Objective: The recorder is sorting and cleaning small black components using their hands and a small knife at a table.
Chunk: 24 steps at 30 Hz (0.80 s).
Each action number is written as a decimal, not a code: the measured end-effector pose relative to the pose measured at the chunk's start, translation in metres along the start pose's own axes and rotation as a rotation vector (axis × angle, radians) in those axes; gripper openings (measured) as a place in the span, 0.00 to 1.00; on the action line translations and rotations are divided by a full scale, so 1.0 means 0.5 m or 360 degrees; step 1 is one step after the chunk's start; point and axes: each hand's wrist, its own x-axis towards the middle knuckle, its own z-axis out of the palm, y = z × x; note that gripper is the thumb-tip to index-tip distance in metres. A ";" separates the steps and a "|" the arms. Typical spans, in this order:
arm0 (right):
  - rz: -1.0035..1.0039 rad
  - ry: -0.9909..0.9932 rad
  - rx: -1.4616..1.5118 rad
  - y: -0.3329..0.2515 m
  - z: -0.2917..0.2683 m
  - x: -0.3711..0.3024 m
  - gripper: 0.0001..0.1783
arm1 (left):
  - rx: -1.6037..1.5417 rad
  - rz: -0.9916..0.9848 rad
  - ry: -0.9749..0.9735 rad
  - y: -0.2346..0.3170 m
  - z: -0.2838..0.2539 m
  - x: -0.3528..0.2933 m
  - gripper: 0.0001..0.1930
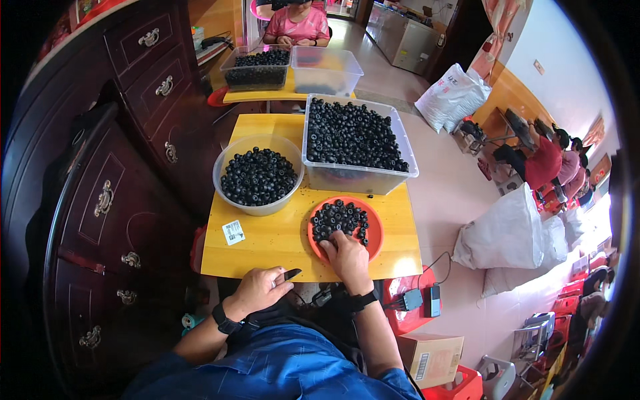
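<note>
The yellow worktop (280,240) carries three stocks of black ring-shaped pieces. At its far right corner, the clear rectangular tub (353,180) is heaped; by the left edge, the round translucent bowl (267,208) is well filled. Toward the near right corner, the orange plate (377,243) bears a small batch. Much handling seems done and much left, though which container holds finished pieces cannot be told. The right hand (349,259) curls over the plate, fingertips among the black pieces (339,217); whether it pinches one is hidden. The left hand (260,292), before the near edge, grasps a dark blade-like tool (292,274).
</note>
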 end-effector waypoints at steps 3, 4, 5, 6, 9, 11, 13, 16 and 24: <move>0.0024 0.0047 0.0207 0.007 -0.005 0.006 0.17 | 0.0003 -0.0032 -0.0003 -0.001 0.001 -0.003 0.11; 0.0041 0.0118 0.0275 0.006 -0.010 0.008 0.16 | 0.0000 -0.0040 -0.0007 0.000 0.000 -0.002 0.11; 0.0059 0.0189 0.0343 0.007 -0.014 0.010 0.16 | 0.0022 -0.0020 -0.0003 0.002 -0.001 0.000 0.11; 0.0148 0.0207 0.0538 0.012 -0.014 0.013 0.14 | 0.0044 0.0000 0.0001 0.004 -0.002 0.001 0.12; 0.0418 0.0306 0.1631 0.039 -0.002 0.022 0.13 | 0.0011 -0.0016 -0.0004 0.006 0.001 0.005 0.12; 0.0791 0.0110 0.2362 0.027 -0.036 0.022 0.19 | -0.0003 -0.0021 -0.0001 0.010 -0.003 0.004 0.12; 0.0957 -0.0084 0.3241 0.049 -0.042 0.021 0.20 | -0.0018 -0.0014 -0.0007 0.011 -0.003 0.003 0.13; 0.1074 -0.0222 0.3965 0.073 -0.034 0.017 0.19 | 0.0022 0.0017 -0.0042 0.014 0.001 0.007 0.10; 0.1516 -0.0049 0.4436 0.029 -0.021 -0.011 0.23 | -0.0014 0.0005 -0.0087 0.019 0.006 0.009 0.10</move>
